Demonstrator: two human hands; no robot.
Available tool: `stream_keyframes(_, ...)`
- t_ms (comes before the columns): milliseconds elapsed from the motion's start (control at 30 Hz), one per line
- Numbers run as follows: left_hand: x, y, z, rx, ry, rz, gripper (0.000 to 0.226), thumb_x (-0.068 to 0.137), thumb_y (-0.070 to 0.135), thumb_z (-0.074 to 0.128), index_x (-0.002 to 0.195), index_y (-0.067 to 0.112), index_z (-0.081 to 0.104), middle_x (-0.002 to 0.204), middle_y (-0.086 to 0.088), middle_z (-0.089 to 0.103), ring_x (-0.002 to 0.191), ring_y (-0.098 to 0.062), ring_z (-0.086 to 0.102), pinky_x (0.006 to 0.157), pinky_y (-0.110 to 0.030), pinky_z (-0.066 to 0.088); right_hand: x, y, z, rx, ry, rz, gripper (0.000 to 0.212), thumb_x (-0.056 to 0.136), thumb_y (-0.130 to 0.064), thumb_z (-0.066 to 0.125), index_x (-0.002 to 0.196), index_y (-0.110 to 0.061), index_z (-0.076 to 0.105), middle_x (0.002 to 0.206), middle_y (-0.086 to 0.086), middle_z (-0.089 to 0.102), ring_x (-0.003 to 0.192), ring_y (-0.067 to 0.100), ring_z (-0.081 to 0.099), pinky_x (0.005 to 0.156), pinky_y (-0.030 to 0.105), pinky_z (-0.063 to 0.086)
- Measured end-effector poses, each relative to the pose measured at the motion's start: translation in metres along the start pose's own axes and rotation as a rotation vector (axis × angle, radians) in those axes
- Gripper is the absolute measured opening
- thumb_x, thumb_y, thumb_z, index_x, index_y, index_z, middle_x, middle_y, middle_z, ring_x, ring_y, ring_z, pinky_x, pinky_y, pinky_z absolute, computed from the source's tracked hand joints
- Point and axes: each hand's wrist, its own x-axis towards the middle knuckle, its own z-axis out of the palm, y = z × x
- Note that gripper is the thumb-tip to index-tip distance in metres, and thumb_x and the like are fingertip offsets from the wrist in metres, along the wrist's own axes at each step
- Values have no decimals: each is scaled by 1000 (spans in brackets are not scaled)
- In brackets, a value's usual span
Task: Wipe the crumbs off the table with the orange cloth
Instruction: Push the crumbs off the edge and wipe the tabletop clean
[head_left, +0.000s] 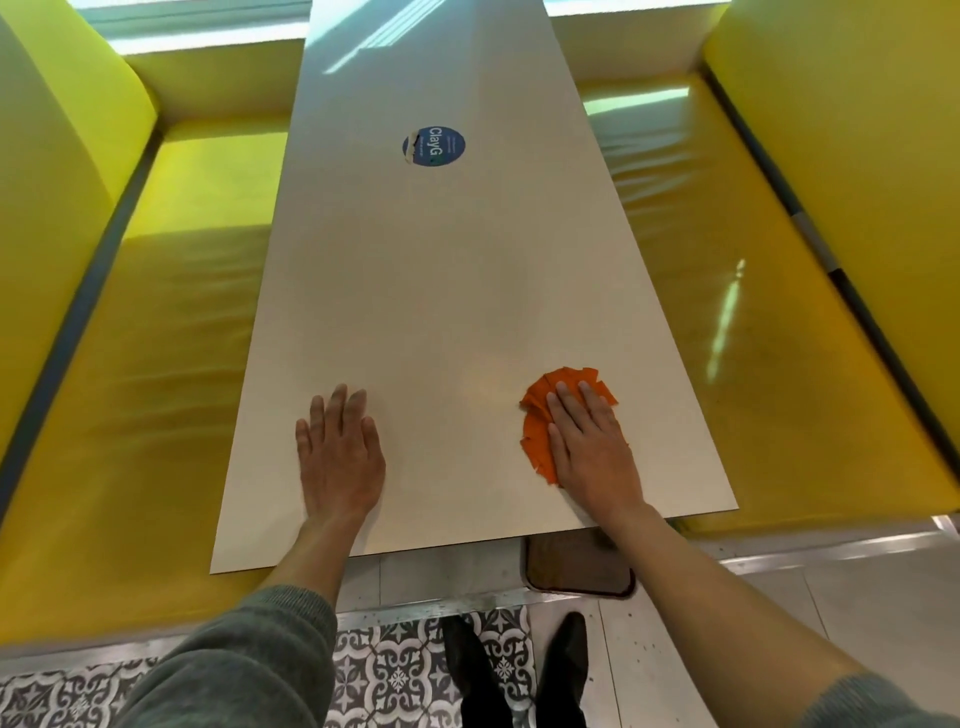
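Two hands lay flat on the long pale desk (441, 291). The right hand (589, 441), fingers straight, pressed the crumpled orange cloth (537, 421) near the desk's near right edge. The left hand (340, 452) rested open-palmed on bare surface, well apart. A round blue sticker (434, 147) sat farther up.

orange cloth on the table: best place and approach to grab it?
The orange cloth lies crumpled flat on the table under the flat right hand. Best grip is probably the bunched folds showing at its left and far edges, coming from above and pinching them up, since there is no raised part elsewhere. The left hand rests flat, away from it.
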Motion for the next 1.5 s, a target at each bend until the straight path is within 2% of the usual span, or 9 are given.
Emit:
stream_keyframes(367,-9,32,7,-13,-14,45,48,109,28,26,155,23,34,167,-1,24,157,-27,11,127,-49,6,-9,85,-29,-22,122,272,37,103,-11,42,136,4,50,145,20,47,142,36,30,120,43,19)
stream_keyframes(500,-8,32,1,-6,-36,48,48,109,27,26,157,23,33,168,-1,23,157,-27,10,127,-47,5,1,105,-39,79,91,492,44,103,-19,36,143,-2,43,152,18,37,136,39,34,113,45,29)
stream_keyframes(600,-8,32,-2,7,-53,52,49,109,28,26,157,23,33,168,-1,22,157,-26,10,127,-47,5,10,107,-44,96,94,524,41,103,-15,35,141,-4,45,152,16,38,132,37,38,111,44,33)
stream_keyframes(767,-6,36,-7,38,-59,47,48,108,28,29,155,22,37,166,-3,27,155,-28,16,126,-48,11,28,83,-48,109,140,331,40,97,-5,49,137,-2,50,146,14,47,137,32,35,115,34,22)
stream_keyframes(967,0,32,-15,50,27,62,37,105,24,43,139,22,57,149,-3,51,138,-29,43,109,-50,34,68,38,-50,149,130,173,42,99,-8,50,141,-7,46,151,7,41,145,29,22,107,43,38)
stream_keyframes(1133,15,25,-21,34,60,42,33,103,20,47,132,20,63,140,-2,57,123,-30,51,98,-48,41,99,-10,-48,202,90,5,56,89,-11,66,140,-4,46,150,11,42,146,33,21,111,44,35)
stream_keyframes(1200,20,21,-22,37,67,15,33,103,20,48,132,20,63,140,-2,57,123,-30,51,96,-48,42,109,-30,-43,189,81,-77,52,92,-13,63,140,-2,46,150,13,42,146,35,20,115,42,30)
stream_keyframes(1333,28,14,-18,48,56,-4,36,104,24,45,137,23,58,146,-2,53,133,-28,46,103,-49,42,125,-76,-29,208,61,-233,44,100,-17,49,141,-3,46,151,14,41,147,35,17,120,38,19)
stream_keyframes(1500,42,6,-10,62,17,3,46,107,27,31,153,22,39,162,-3,34,152,-29,26,122,-49,23,134,-128,-4,215,-35,-394,48,97,-24,54,140,-3,47,150,14,42,146,37,19,119,41,19)
